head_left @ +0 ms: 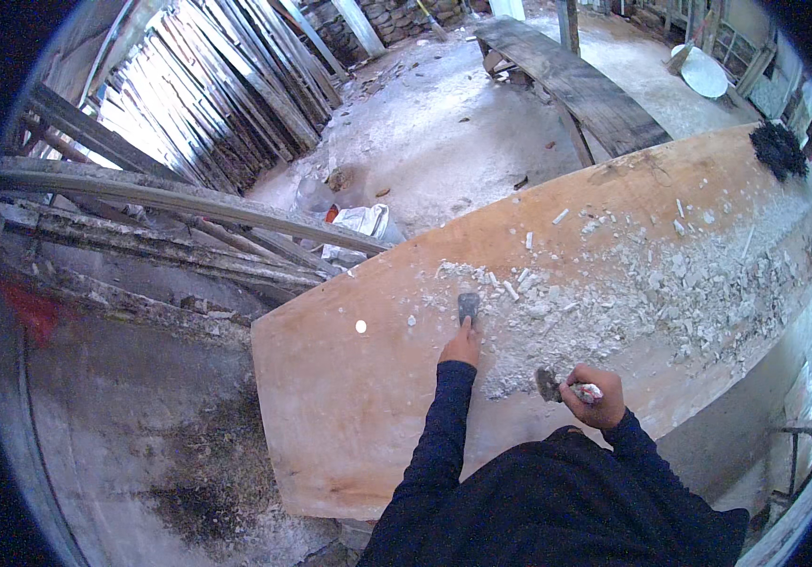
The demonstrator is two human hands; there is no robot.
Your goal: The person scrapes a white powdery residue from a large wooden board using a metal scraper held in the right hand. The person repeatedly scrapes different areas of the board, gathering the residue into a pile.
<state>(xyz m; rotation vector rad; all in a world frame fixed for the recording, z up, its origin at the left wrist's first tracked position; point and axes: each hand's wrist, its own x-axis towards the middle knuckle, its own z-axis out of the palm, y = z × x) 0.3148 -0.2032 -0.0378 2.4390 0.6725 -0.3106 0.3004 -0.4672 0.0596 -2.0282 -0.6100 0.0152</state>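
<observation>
A large orange-brown curved board [349, 406] lies in front of me, its middle and right covered with white crumbled plaster chips [651, 293]. My left hand [462, 346] reaches forward and presses a small flat scraper blade [468, 306] against the board at the left edge of the chips. My right hand [595, 393] is closed around the pale handle of a second scraper [549, 384], whose dark blade rests on the board near the debris. Both arms wear dark blue sleeves.
Grey weathered planks [170, 198] and stacked timber [226, 85] stand to the left. A dusty concrete floor [444, 123], a dark long plank [585, 85], a white bag [360, 223] and a black brush [778, 147] at the board's far end are visible.
</observation>
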